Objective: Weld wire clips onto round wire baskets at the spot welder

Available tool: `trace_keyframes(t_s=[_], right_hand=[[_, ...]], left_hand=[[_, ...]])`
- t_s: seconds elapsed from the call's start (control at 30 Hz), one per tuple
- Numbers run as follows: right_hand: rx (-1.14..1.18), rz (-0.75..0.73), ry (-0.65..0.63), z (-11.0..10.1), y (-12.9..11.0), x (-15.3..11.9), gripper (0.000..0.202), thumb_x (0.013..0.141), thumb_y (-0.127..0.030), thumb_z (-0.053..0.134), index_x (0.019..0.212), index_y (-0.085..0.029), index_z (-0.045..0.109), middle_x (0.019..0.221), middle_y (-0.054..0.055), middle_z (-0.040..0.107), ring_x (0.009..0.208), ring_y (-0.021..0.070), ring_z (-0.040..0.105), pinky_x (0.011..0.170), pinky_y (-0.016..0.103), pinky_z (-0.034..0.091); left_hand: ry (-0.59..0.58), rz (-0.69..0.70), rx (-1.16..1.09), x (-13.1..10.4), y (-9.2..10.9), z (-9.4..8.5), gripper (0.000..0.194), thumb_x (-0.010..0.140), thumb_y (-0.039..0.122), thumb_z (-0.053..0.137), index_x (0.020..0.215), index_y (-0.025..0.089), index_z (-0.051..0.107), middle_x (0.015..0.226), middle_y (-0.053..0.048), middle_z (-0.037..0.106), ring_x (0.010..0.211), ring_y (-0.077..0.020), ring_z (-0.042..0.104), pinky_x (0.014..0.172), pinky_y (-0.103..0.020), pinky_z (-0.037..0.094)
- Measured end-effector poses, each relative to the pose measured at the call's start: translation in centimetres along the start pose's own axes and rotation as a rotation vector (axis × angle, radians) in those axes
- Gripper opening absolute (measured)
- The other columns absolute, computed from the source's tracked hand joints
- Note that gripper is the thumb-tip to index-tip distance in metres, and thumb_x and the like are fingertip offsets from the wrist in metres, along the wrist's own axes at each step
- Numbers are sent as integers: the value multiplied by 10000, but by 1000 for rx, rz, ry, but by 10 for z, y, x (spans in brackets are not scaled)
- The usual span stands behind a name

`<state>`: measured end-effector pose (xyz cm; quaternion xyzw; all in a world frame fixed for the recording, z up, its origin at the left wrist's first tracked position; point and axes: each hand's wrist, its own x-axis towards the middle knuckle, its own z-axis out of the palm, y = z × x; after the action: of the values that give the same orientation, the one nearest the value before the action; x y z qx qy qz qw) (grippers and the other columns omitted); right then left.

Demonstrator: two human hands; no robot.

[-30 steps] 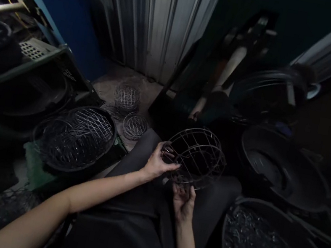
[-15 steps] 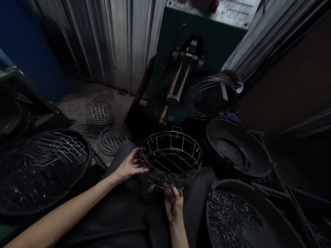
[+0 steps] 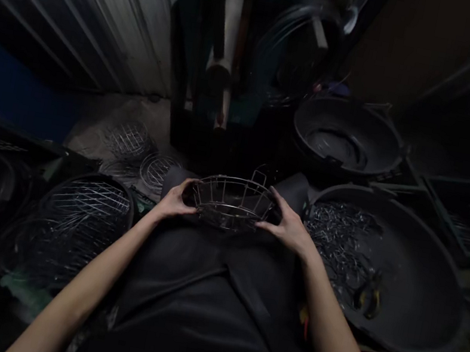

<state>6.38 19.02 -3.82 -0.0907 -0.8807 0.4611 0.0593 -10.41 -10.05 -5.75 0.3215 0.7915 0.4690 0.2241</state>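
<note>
Between my hands, above my lap, is a round wire basket (image 3: 232, 207) with thin upright wires and a small square wire loop standing up at its far side. My left hand (image 3: 178, 199) grips its left side, thumb along the near edge and fingers round the outside. On the opposite side my right hand (image 3: 286, 221) holds the rim the same way, thumb toward me. Some fingertips are hidden behind the wires. The basket's lower part is dark and hard to make out.
A machine with a rod-like arm (image 3: 228, 47) stands ahead. At right, a wide black basin (image 3: 420, 281) holds small metal pieces and yellow-handled pliers (image 3: 370, 300); another basin (image 3: 377, 140) sits behind. Wire grids (image 3: 89, 199) fill a tub at left; round wire racks (image 3: 160, 172) lie on the floor.
My right hand has shifted from the basket's near edge to its right side. The basket is tilted more edge-on and closer to me. The view has turned downward.
</note>
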Motion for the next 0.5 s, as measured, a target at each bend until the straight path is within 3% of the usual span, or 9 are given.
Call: trace_keyframes(t_s=[0.13,0.27,0.33,0.4,0.5], right_hand=[[-73,-18,-12,10,7,3,798,680,-449,733,1368,-210,408,1348,101,500,1242,275,467,1071,468,341],[-105,-36,-13,12,9,5,755,690,-467,714,1342,-208,434,1315,101,528,1203,287,503,1039,474,381],[-127,-47,-19,13,11,6,751,697,-474,704,1343,-204,431,1307,105,534,1195,289,511,1029,470,394],[-148,-56,-16,16,15,6,756,707,-488,692,1350,-196,420,1306,112,533,1196,287,511,1027,462,399],[-163,-60,-26,24,22,6,755,732,-499,670,1366,-195,395,1314,115,525,1203,275,507,1033,448,398]], left_hand=[[-79,-31,62,-3,-10,2,801,644,373,739,1315,154,360,1296,-125,514,1194,-247,509,1053,-401,381],[-116,11,221,-2,5,-11,1105,582,466,789,1443,153,171,1481,-167,259,1368,-299,270,1133,-441,239],[-91,57,249,0,16,-14,1143,593,483,782,1461,154,114,1501,-171,199,1385,-298,224,1136,-435,232],[-80,103,260,3,24,-13,1045,643,455,754,1452,161,163,1469,-159,280,1349,-277,308,1119,-410,276],[-72,149,289,9,30,-9,789,681,341,712,1364,172,357,1328,-110,486,1213,-236,485,1058,-357,371]])
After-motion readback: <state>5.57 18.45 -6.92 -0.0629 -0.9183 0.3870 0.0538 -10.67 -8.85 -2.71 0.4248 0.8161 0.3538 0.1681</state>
